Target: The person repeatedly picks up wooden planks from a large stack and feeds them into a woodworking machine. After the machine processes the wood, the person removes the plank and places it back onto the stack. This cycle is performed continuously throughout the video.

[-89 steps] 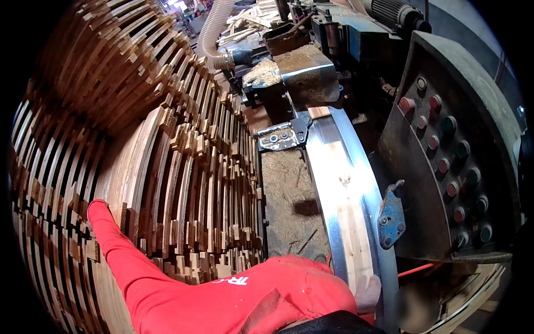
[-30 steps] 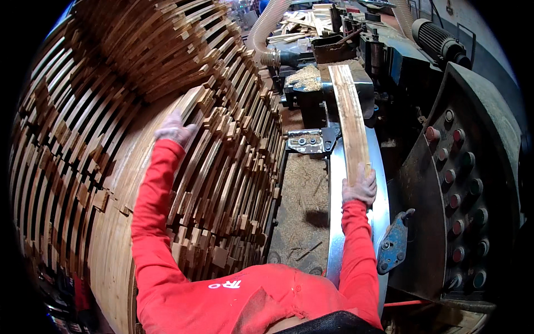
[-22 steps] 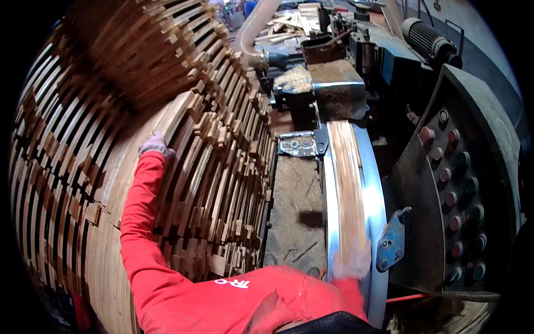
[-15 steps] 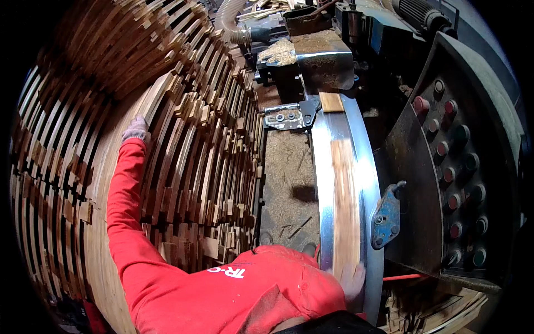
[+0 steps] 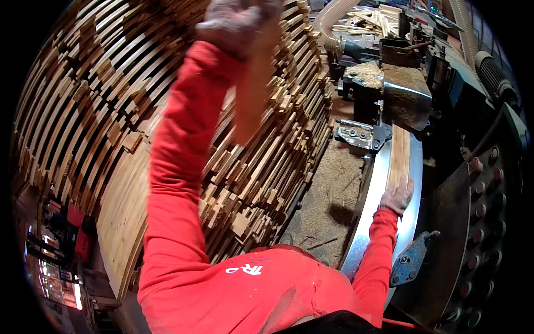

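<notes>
In the upper left of the frame, stacked wooden slats (image 5: 303,106) reach close to the left hand (image 5: 231,25), which looks closed around the upper part of a hanging board (image 5: 257,94), though blur hides the finger detail. Held by that one part, the board could swing and knock slats loose, since their ends stick out unevenly.

Right of centre, the right hand (image 5: 397,197) lies over the near end of a second board (image 5: 400,150), flat on the shiny metal bed (image 5: 371,192); whether its fingers wrap the edges, I cannot tell. With a lone hand on one end, this board could slew sideways, and a sudden pull under the metal hood (image 5: 409,103) could drag the glove along.

As for containers, the ribbed hose (image 5: 329,25) at upper centre shows no readable contents. Right of it, pale shavings (image 5: 364,77) heap on a ledge, and the rusty box (image 5: 397,53) hides its inside.
</notes>
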`<action>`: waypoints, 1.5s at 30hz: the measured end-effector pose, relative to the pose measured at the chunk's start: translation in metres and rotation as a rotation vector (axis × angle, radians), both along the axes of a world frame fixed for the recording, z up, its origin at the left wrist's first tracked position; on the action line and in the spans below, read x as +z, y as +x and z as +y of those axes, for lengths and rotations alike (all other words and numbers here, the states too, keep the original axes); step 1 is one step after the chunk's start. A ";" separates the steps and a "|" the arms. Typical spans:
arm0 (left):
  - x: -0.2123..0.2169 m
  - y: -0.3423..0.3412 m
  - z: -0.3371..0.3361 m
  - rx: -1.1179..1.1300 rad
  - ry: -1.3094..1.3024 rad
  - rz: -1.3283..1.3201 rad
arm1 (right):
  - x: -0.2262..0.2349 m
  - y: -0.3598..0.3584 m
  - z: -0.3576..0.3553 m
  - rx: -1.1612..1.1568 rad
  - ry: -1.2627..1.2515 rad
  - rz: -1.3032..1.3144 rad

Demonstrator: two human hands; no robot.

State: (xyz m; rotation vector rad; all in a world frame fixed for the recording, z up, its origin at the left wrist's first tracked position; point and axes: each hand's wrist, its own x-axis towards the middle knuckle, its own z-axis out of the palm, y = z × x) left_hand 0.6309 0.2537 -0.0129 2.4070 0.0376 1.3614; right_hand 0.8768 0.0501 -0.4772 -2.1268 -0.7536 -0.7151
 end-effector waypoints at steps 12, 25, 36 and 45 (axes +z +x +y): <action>-0.349 0.110 -0.135 -0.155 -0.995 0.756 | 0.067 -0.180 -0.199 0.114 -0.374 0.198; -0.337 0.062 -0.128 -0.245 -1.043 0.603 | 0.023 -0.087 -0.077 -0.284 -0.201 0.010; -0.140 -0.281 -0.130 1.305 0.014 0.569 | 0.005 0.033 0.038 -0.331 -0.266 0.396; -0.187 -0.408 -0.134 1.673 -0.027 1.193 | 0.050 -0.194 -0.202 0.046 -0.513 0.071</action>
